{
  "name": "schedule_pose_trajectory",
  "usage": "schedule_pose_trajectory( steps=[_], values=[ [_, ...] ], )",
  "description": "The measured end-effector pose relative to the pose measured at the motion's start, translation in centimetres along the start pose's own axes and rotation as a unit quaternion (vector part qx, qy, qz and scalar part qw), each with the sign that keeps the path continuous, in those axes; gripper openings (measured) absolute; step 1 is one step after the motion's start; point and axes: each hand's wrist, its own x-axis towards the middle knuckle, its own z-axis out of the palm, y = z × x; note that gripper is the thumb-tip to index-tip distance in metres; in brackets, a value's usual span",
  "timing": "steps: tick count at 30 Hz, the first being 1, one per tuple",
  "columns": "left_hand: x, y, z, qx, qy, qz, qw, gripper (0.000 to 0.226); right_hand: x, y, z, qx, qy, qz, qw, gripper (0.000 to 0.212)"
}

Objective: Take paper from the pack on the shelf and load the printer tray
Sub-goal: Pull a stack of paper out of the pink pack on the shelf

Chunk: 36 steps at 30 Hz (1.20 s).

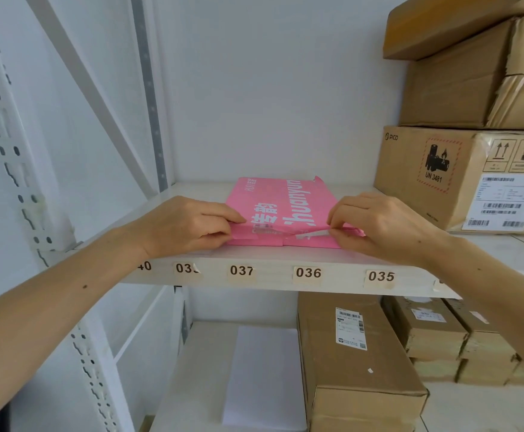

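A pink paper pack [285, 201] with white lettering lies flat on the white shelf [270, 275], its near end toward me. My left hand [186, 224] pinches the pack's near left corner flap. My right hand [379, 222] pinches the near right flap, where a strip of white tape shows. The far end of the pack has a torn, raised corner. No printer or tray is in view.
Stacked cardboard boxes [460, 179] stand on the shelf just right of the pack. Number labels run along the shelf's front edge. On the lower shelf lie a stack of white sheets [264, 375] and long brown boxes [354, 363]. A perforated upright [14, 169] stands at the left.
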Motion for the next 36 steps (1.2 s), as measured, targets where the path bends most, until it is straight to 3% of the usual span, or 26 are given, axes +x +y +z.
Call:
schedule_pose_trajectory(
  steps=[4,14,19,23,36],
  values=[
    [-0.2,0.2,0.0,-0.072,-0.005,-0.072,0.995,0.039,-0.1,0.1,0.0,0.034,-0.012,0.002,0.999,0.022],
    [-0.6,0.3,0.4,-0.191,0.009,-0.170,0.967,0.022,-0.2,0.3,0.0,0.047,-0.013,0.001,0.999,0.022],
    [-0.3,0.3,0.9,-0.048,0.041,-0.048,0.997,0.025,0.4,-0.8,0.8,-0.057,0.019,-0.015,0.998,0.009],
    [0.0,0.0,1.0,-0.004,0.037,-0.013,0.999,0.020,1.0,-0.7,1.2,-0.074,-0.001,-0.038,0.997,0.016],
    [0.3,0.3,1.6,-0.078,0.091,-0.087,0.989,0.026,1.4,-0.8,0.9,0.002,0.016,0.014,1.000,0.019]
  ],
)
